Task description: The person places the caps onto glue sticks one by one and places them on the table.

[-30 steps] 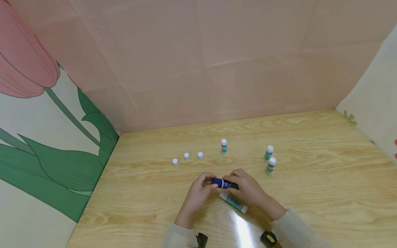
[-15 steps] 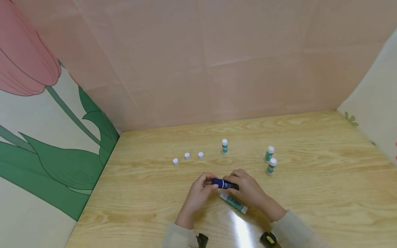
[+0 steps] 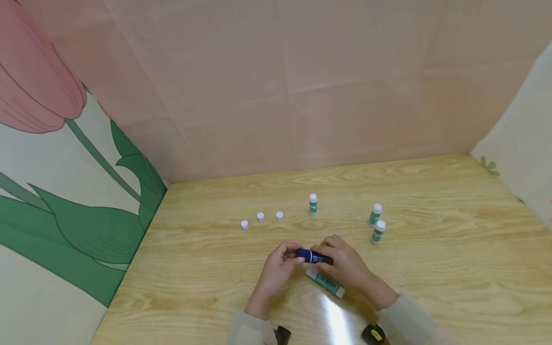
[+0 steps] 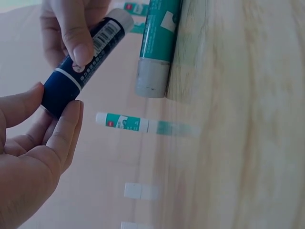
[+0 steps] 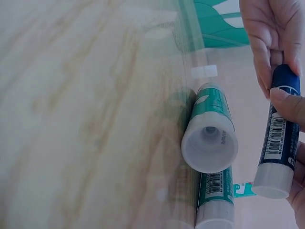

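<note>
A dark blue glue stick [image 3: 311, 256] is held between both hands above the table. My left hand [image 3: 278, 269] pinches its dark blue cap end, thumb on one side and fingers on the other. The right hand [image 3: 342, 261] grips the barrel; in the left wrist view its thumb lies along the label, and the pale base [image 4: 121, 18] sticks out past it. Just below the hands a green glue stick [image 3: 325, 283] lies on its side. From the right wrist, its hollow white end [image 5: 209, 143] faces the camera, with another green glue stick [image 5: 215, 195] partly hidden behind it.
Beyond the hands a green glue stick with a white cap [image 3: 313, 205] stands upright. Two more, a rear one [image 3: 375, 215] and a front one [image 3: 378, 233], stand close together to the right. Three small white caps [image 3: 260, 217] sit at the left on the wood-grain table [image 3: 185, 268].
</note>
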The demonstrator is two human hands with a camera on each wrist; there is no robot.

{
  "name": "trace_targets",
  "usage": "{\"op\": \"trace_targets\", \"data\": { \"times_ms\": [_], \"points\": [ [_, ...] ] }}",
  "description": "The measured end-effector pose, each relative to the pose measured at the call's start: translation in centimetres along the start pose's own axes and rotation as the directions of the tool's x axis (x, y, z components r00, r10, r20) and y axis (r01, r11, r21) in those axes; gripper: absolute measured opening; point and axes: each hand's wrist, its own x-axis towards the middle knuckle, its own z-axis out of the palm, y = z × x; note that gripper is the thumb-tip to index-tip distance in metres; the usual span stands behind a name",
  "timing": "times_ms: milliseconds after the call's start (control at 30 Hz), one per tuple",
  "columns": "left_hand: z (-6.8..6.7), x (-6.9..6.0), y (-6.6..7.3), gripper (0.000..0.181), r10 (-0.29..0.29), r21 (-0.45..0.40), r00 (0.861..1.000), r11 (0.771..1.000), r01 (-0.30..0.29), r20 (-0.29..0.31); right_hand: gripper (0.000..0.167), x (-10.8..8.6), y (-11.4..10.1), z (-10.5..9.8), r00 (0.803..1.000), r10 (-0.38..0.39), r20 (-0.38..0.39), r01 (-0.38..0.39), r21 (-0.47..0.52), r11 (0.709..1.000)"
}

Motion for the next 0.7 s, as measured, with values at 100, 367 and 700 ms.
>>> {"op": "trace_targets", "data": {
  "times_ms": [100,367,700],
  "points": [
    [0.1,0.3,-0.8,0.021,-0.003,-0.001,1.0,1.0,0.003,-0.015,0.031,0.0,0.0,0.0,1.0,-0.001,-0.008,0.001,-0.008,1.0],
    [0.4,1.0,-2.6,0.021,0.006,-0.02,0.999,1.0,-0.007,-0.038,0.032,-0.1,0.3,0.1,0.999,-0.021,-0.029,0.02,-0.021,1.0],
    [0.5,1.1,-2.8,0.022,-0.014,0.0,0.998,1.0,0.014,-0.055,0.031,0.0,0.3,0.3,0.999,-0.029,-0.028,0.028,-0.028,0.999]
  ]
}}
